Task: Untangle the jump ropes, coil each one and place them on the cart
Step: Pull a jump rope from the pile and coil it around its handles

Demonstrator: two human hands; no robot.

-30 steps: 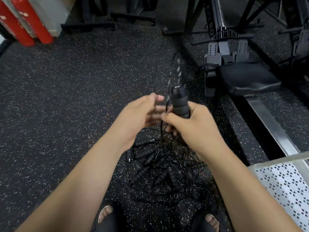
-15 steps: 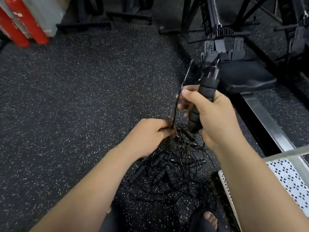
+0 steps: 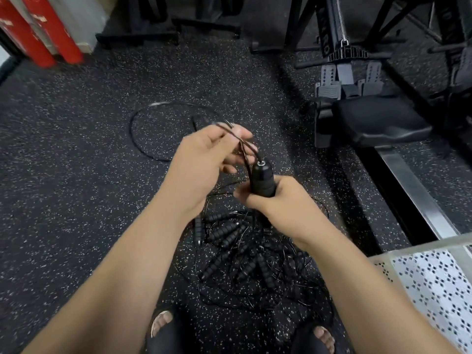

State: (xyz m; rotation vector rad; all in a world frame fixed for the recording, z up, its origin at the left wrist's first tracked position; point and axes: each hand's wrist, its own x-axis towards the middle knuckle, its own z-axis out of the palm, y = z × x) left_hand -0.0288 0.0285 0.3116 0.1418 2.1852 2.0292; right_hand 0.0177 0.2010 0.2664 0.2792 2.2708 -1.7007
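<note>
Head view: the right hand (image 3: pixel 281 203) is clenched round the lower part of a black foam jump-rope handle (image 3: pixel 263 178), which stands nearly upright with its metal-tipped end toward the top of the frame. A thin black cable (image 3: pixel 156 104) leaves that tip, crosses the fingers of the left hand (image 3: pixel 201 159) and swings out in a wide loop over the speckled rubber floor (image 3: pixel 63 175) beyond both hands. The left hand sits just beside and slightly above the handle and pinches the cable between thumb and fingertips, the other fingers loosely bent. Whether the loop lies on the floor or hangs above it cannot be told.

Under the forearms, between the person's two sandalled feet (image 3: pixel 161 325) and the hands, a tangled pile of jump ropes (image 3: pixel 237 254) lies on the floor, ribbed black handles crossing among thin cables. The perforated white cart (image 3: pixel 434 284) fills the lower right corner, near the pile but apart from it. A rowing machine's black seat (image 3: pixel 380 123) and metal rail (image 3: pixel 413 187) run along the right side. Red posts (image 3: pixel 38 34) stand at the upper left corner.
</note>
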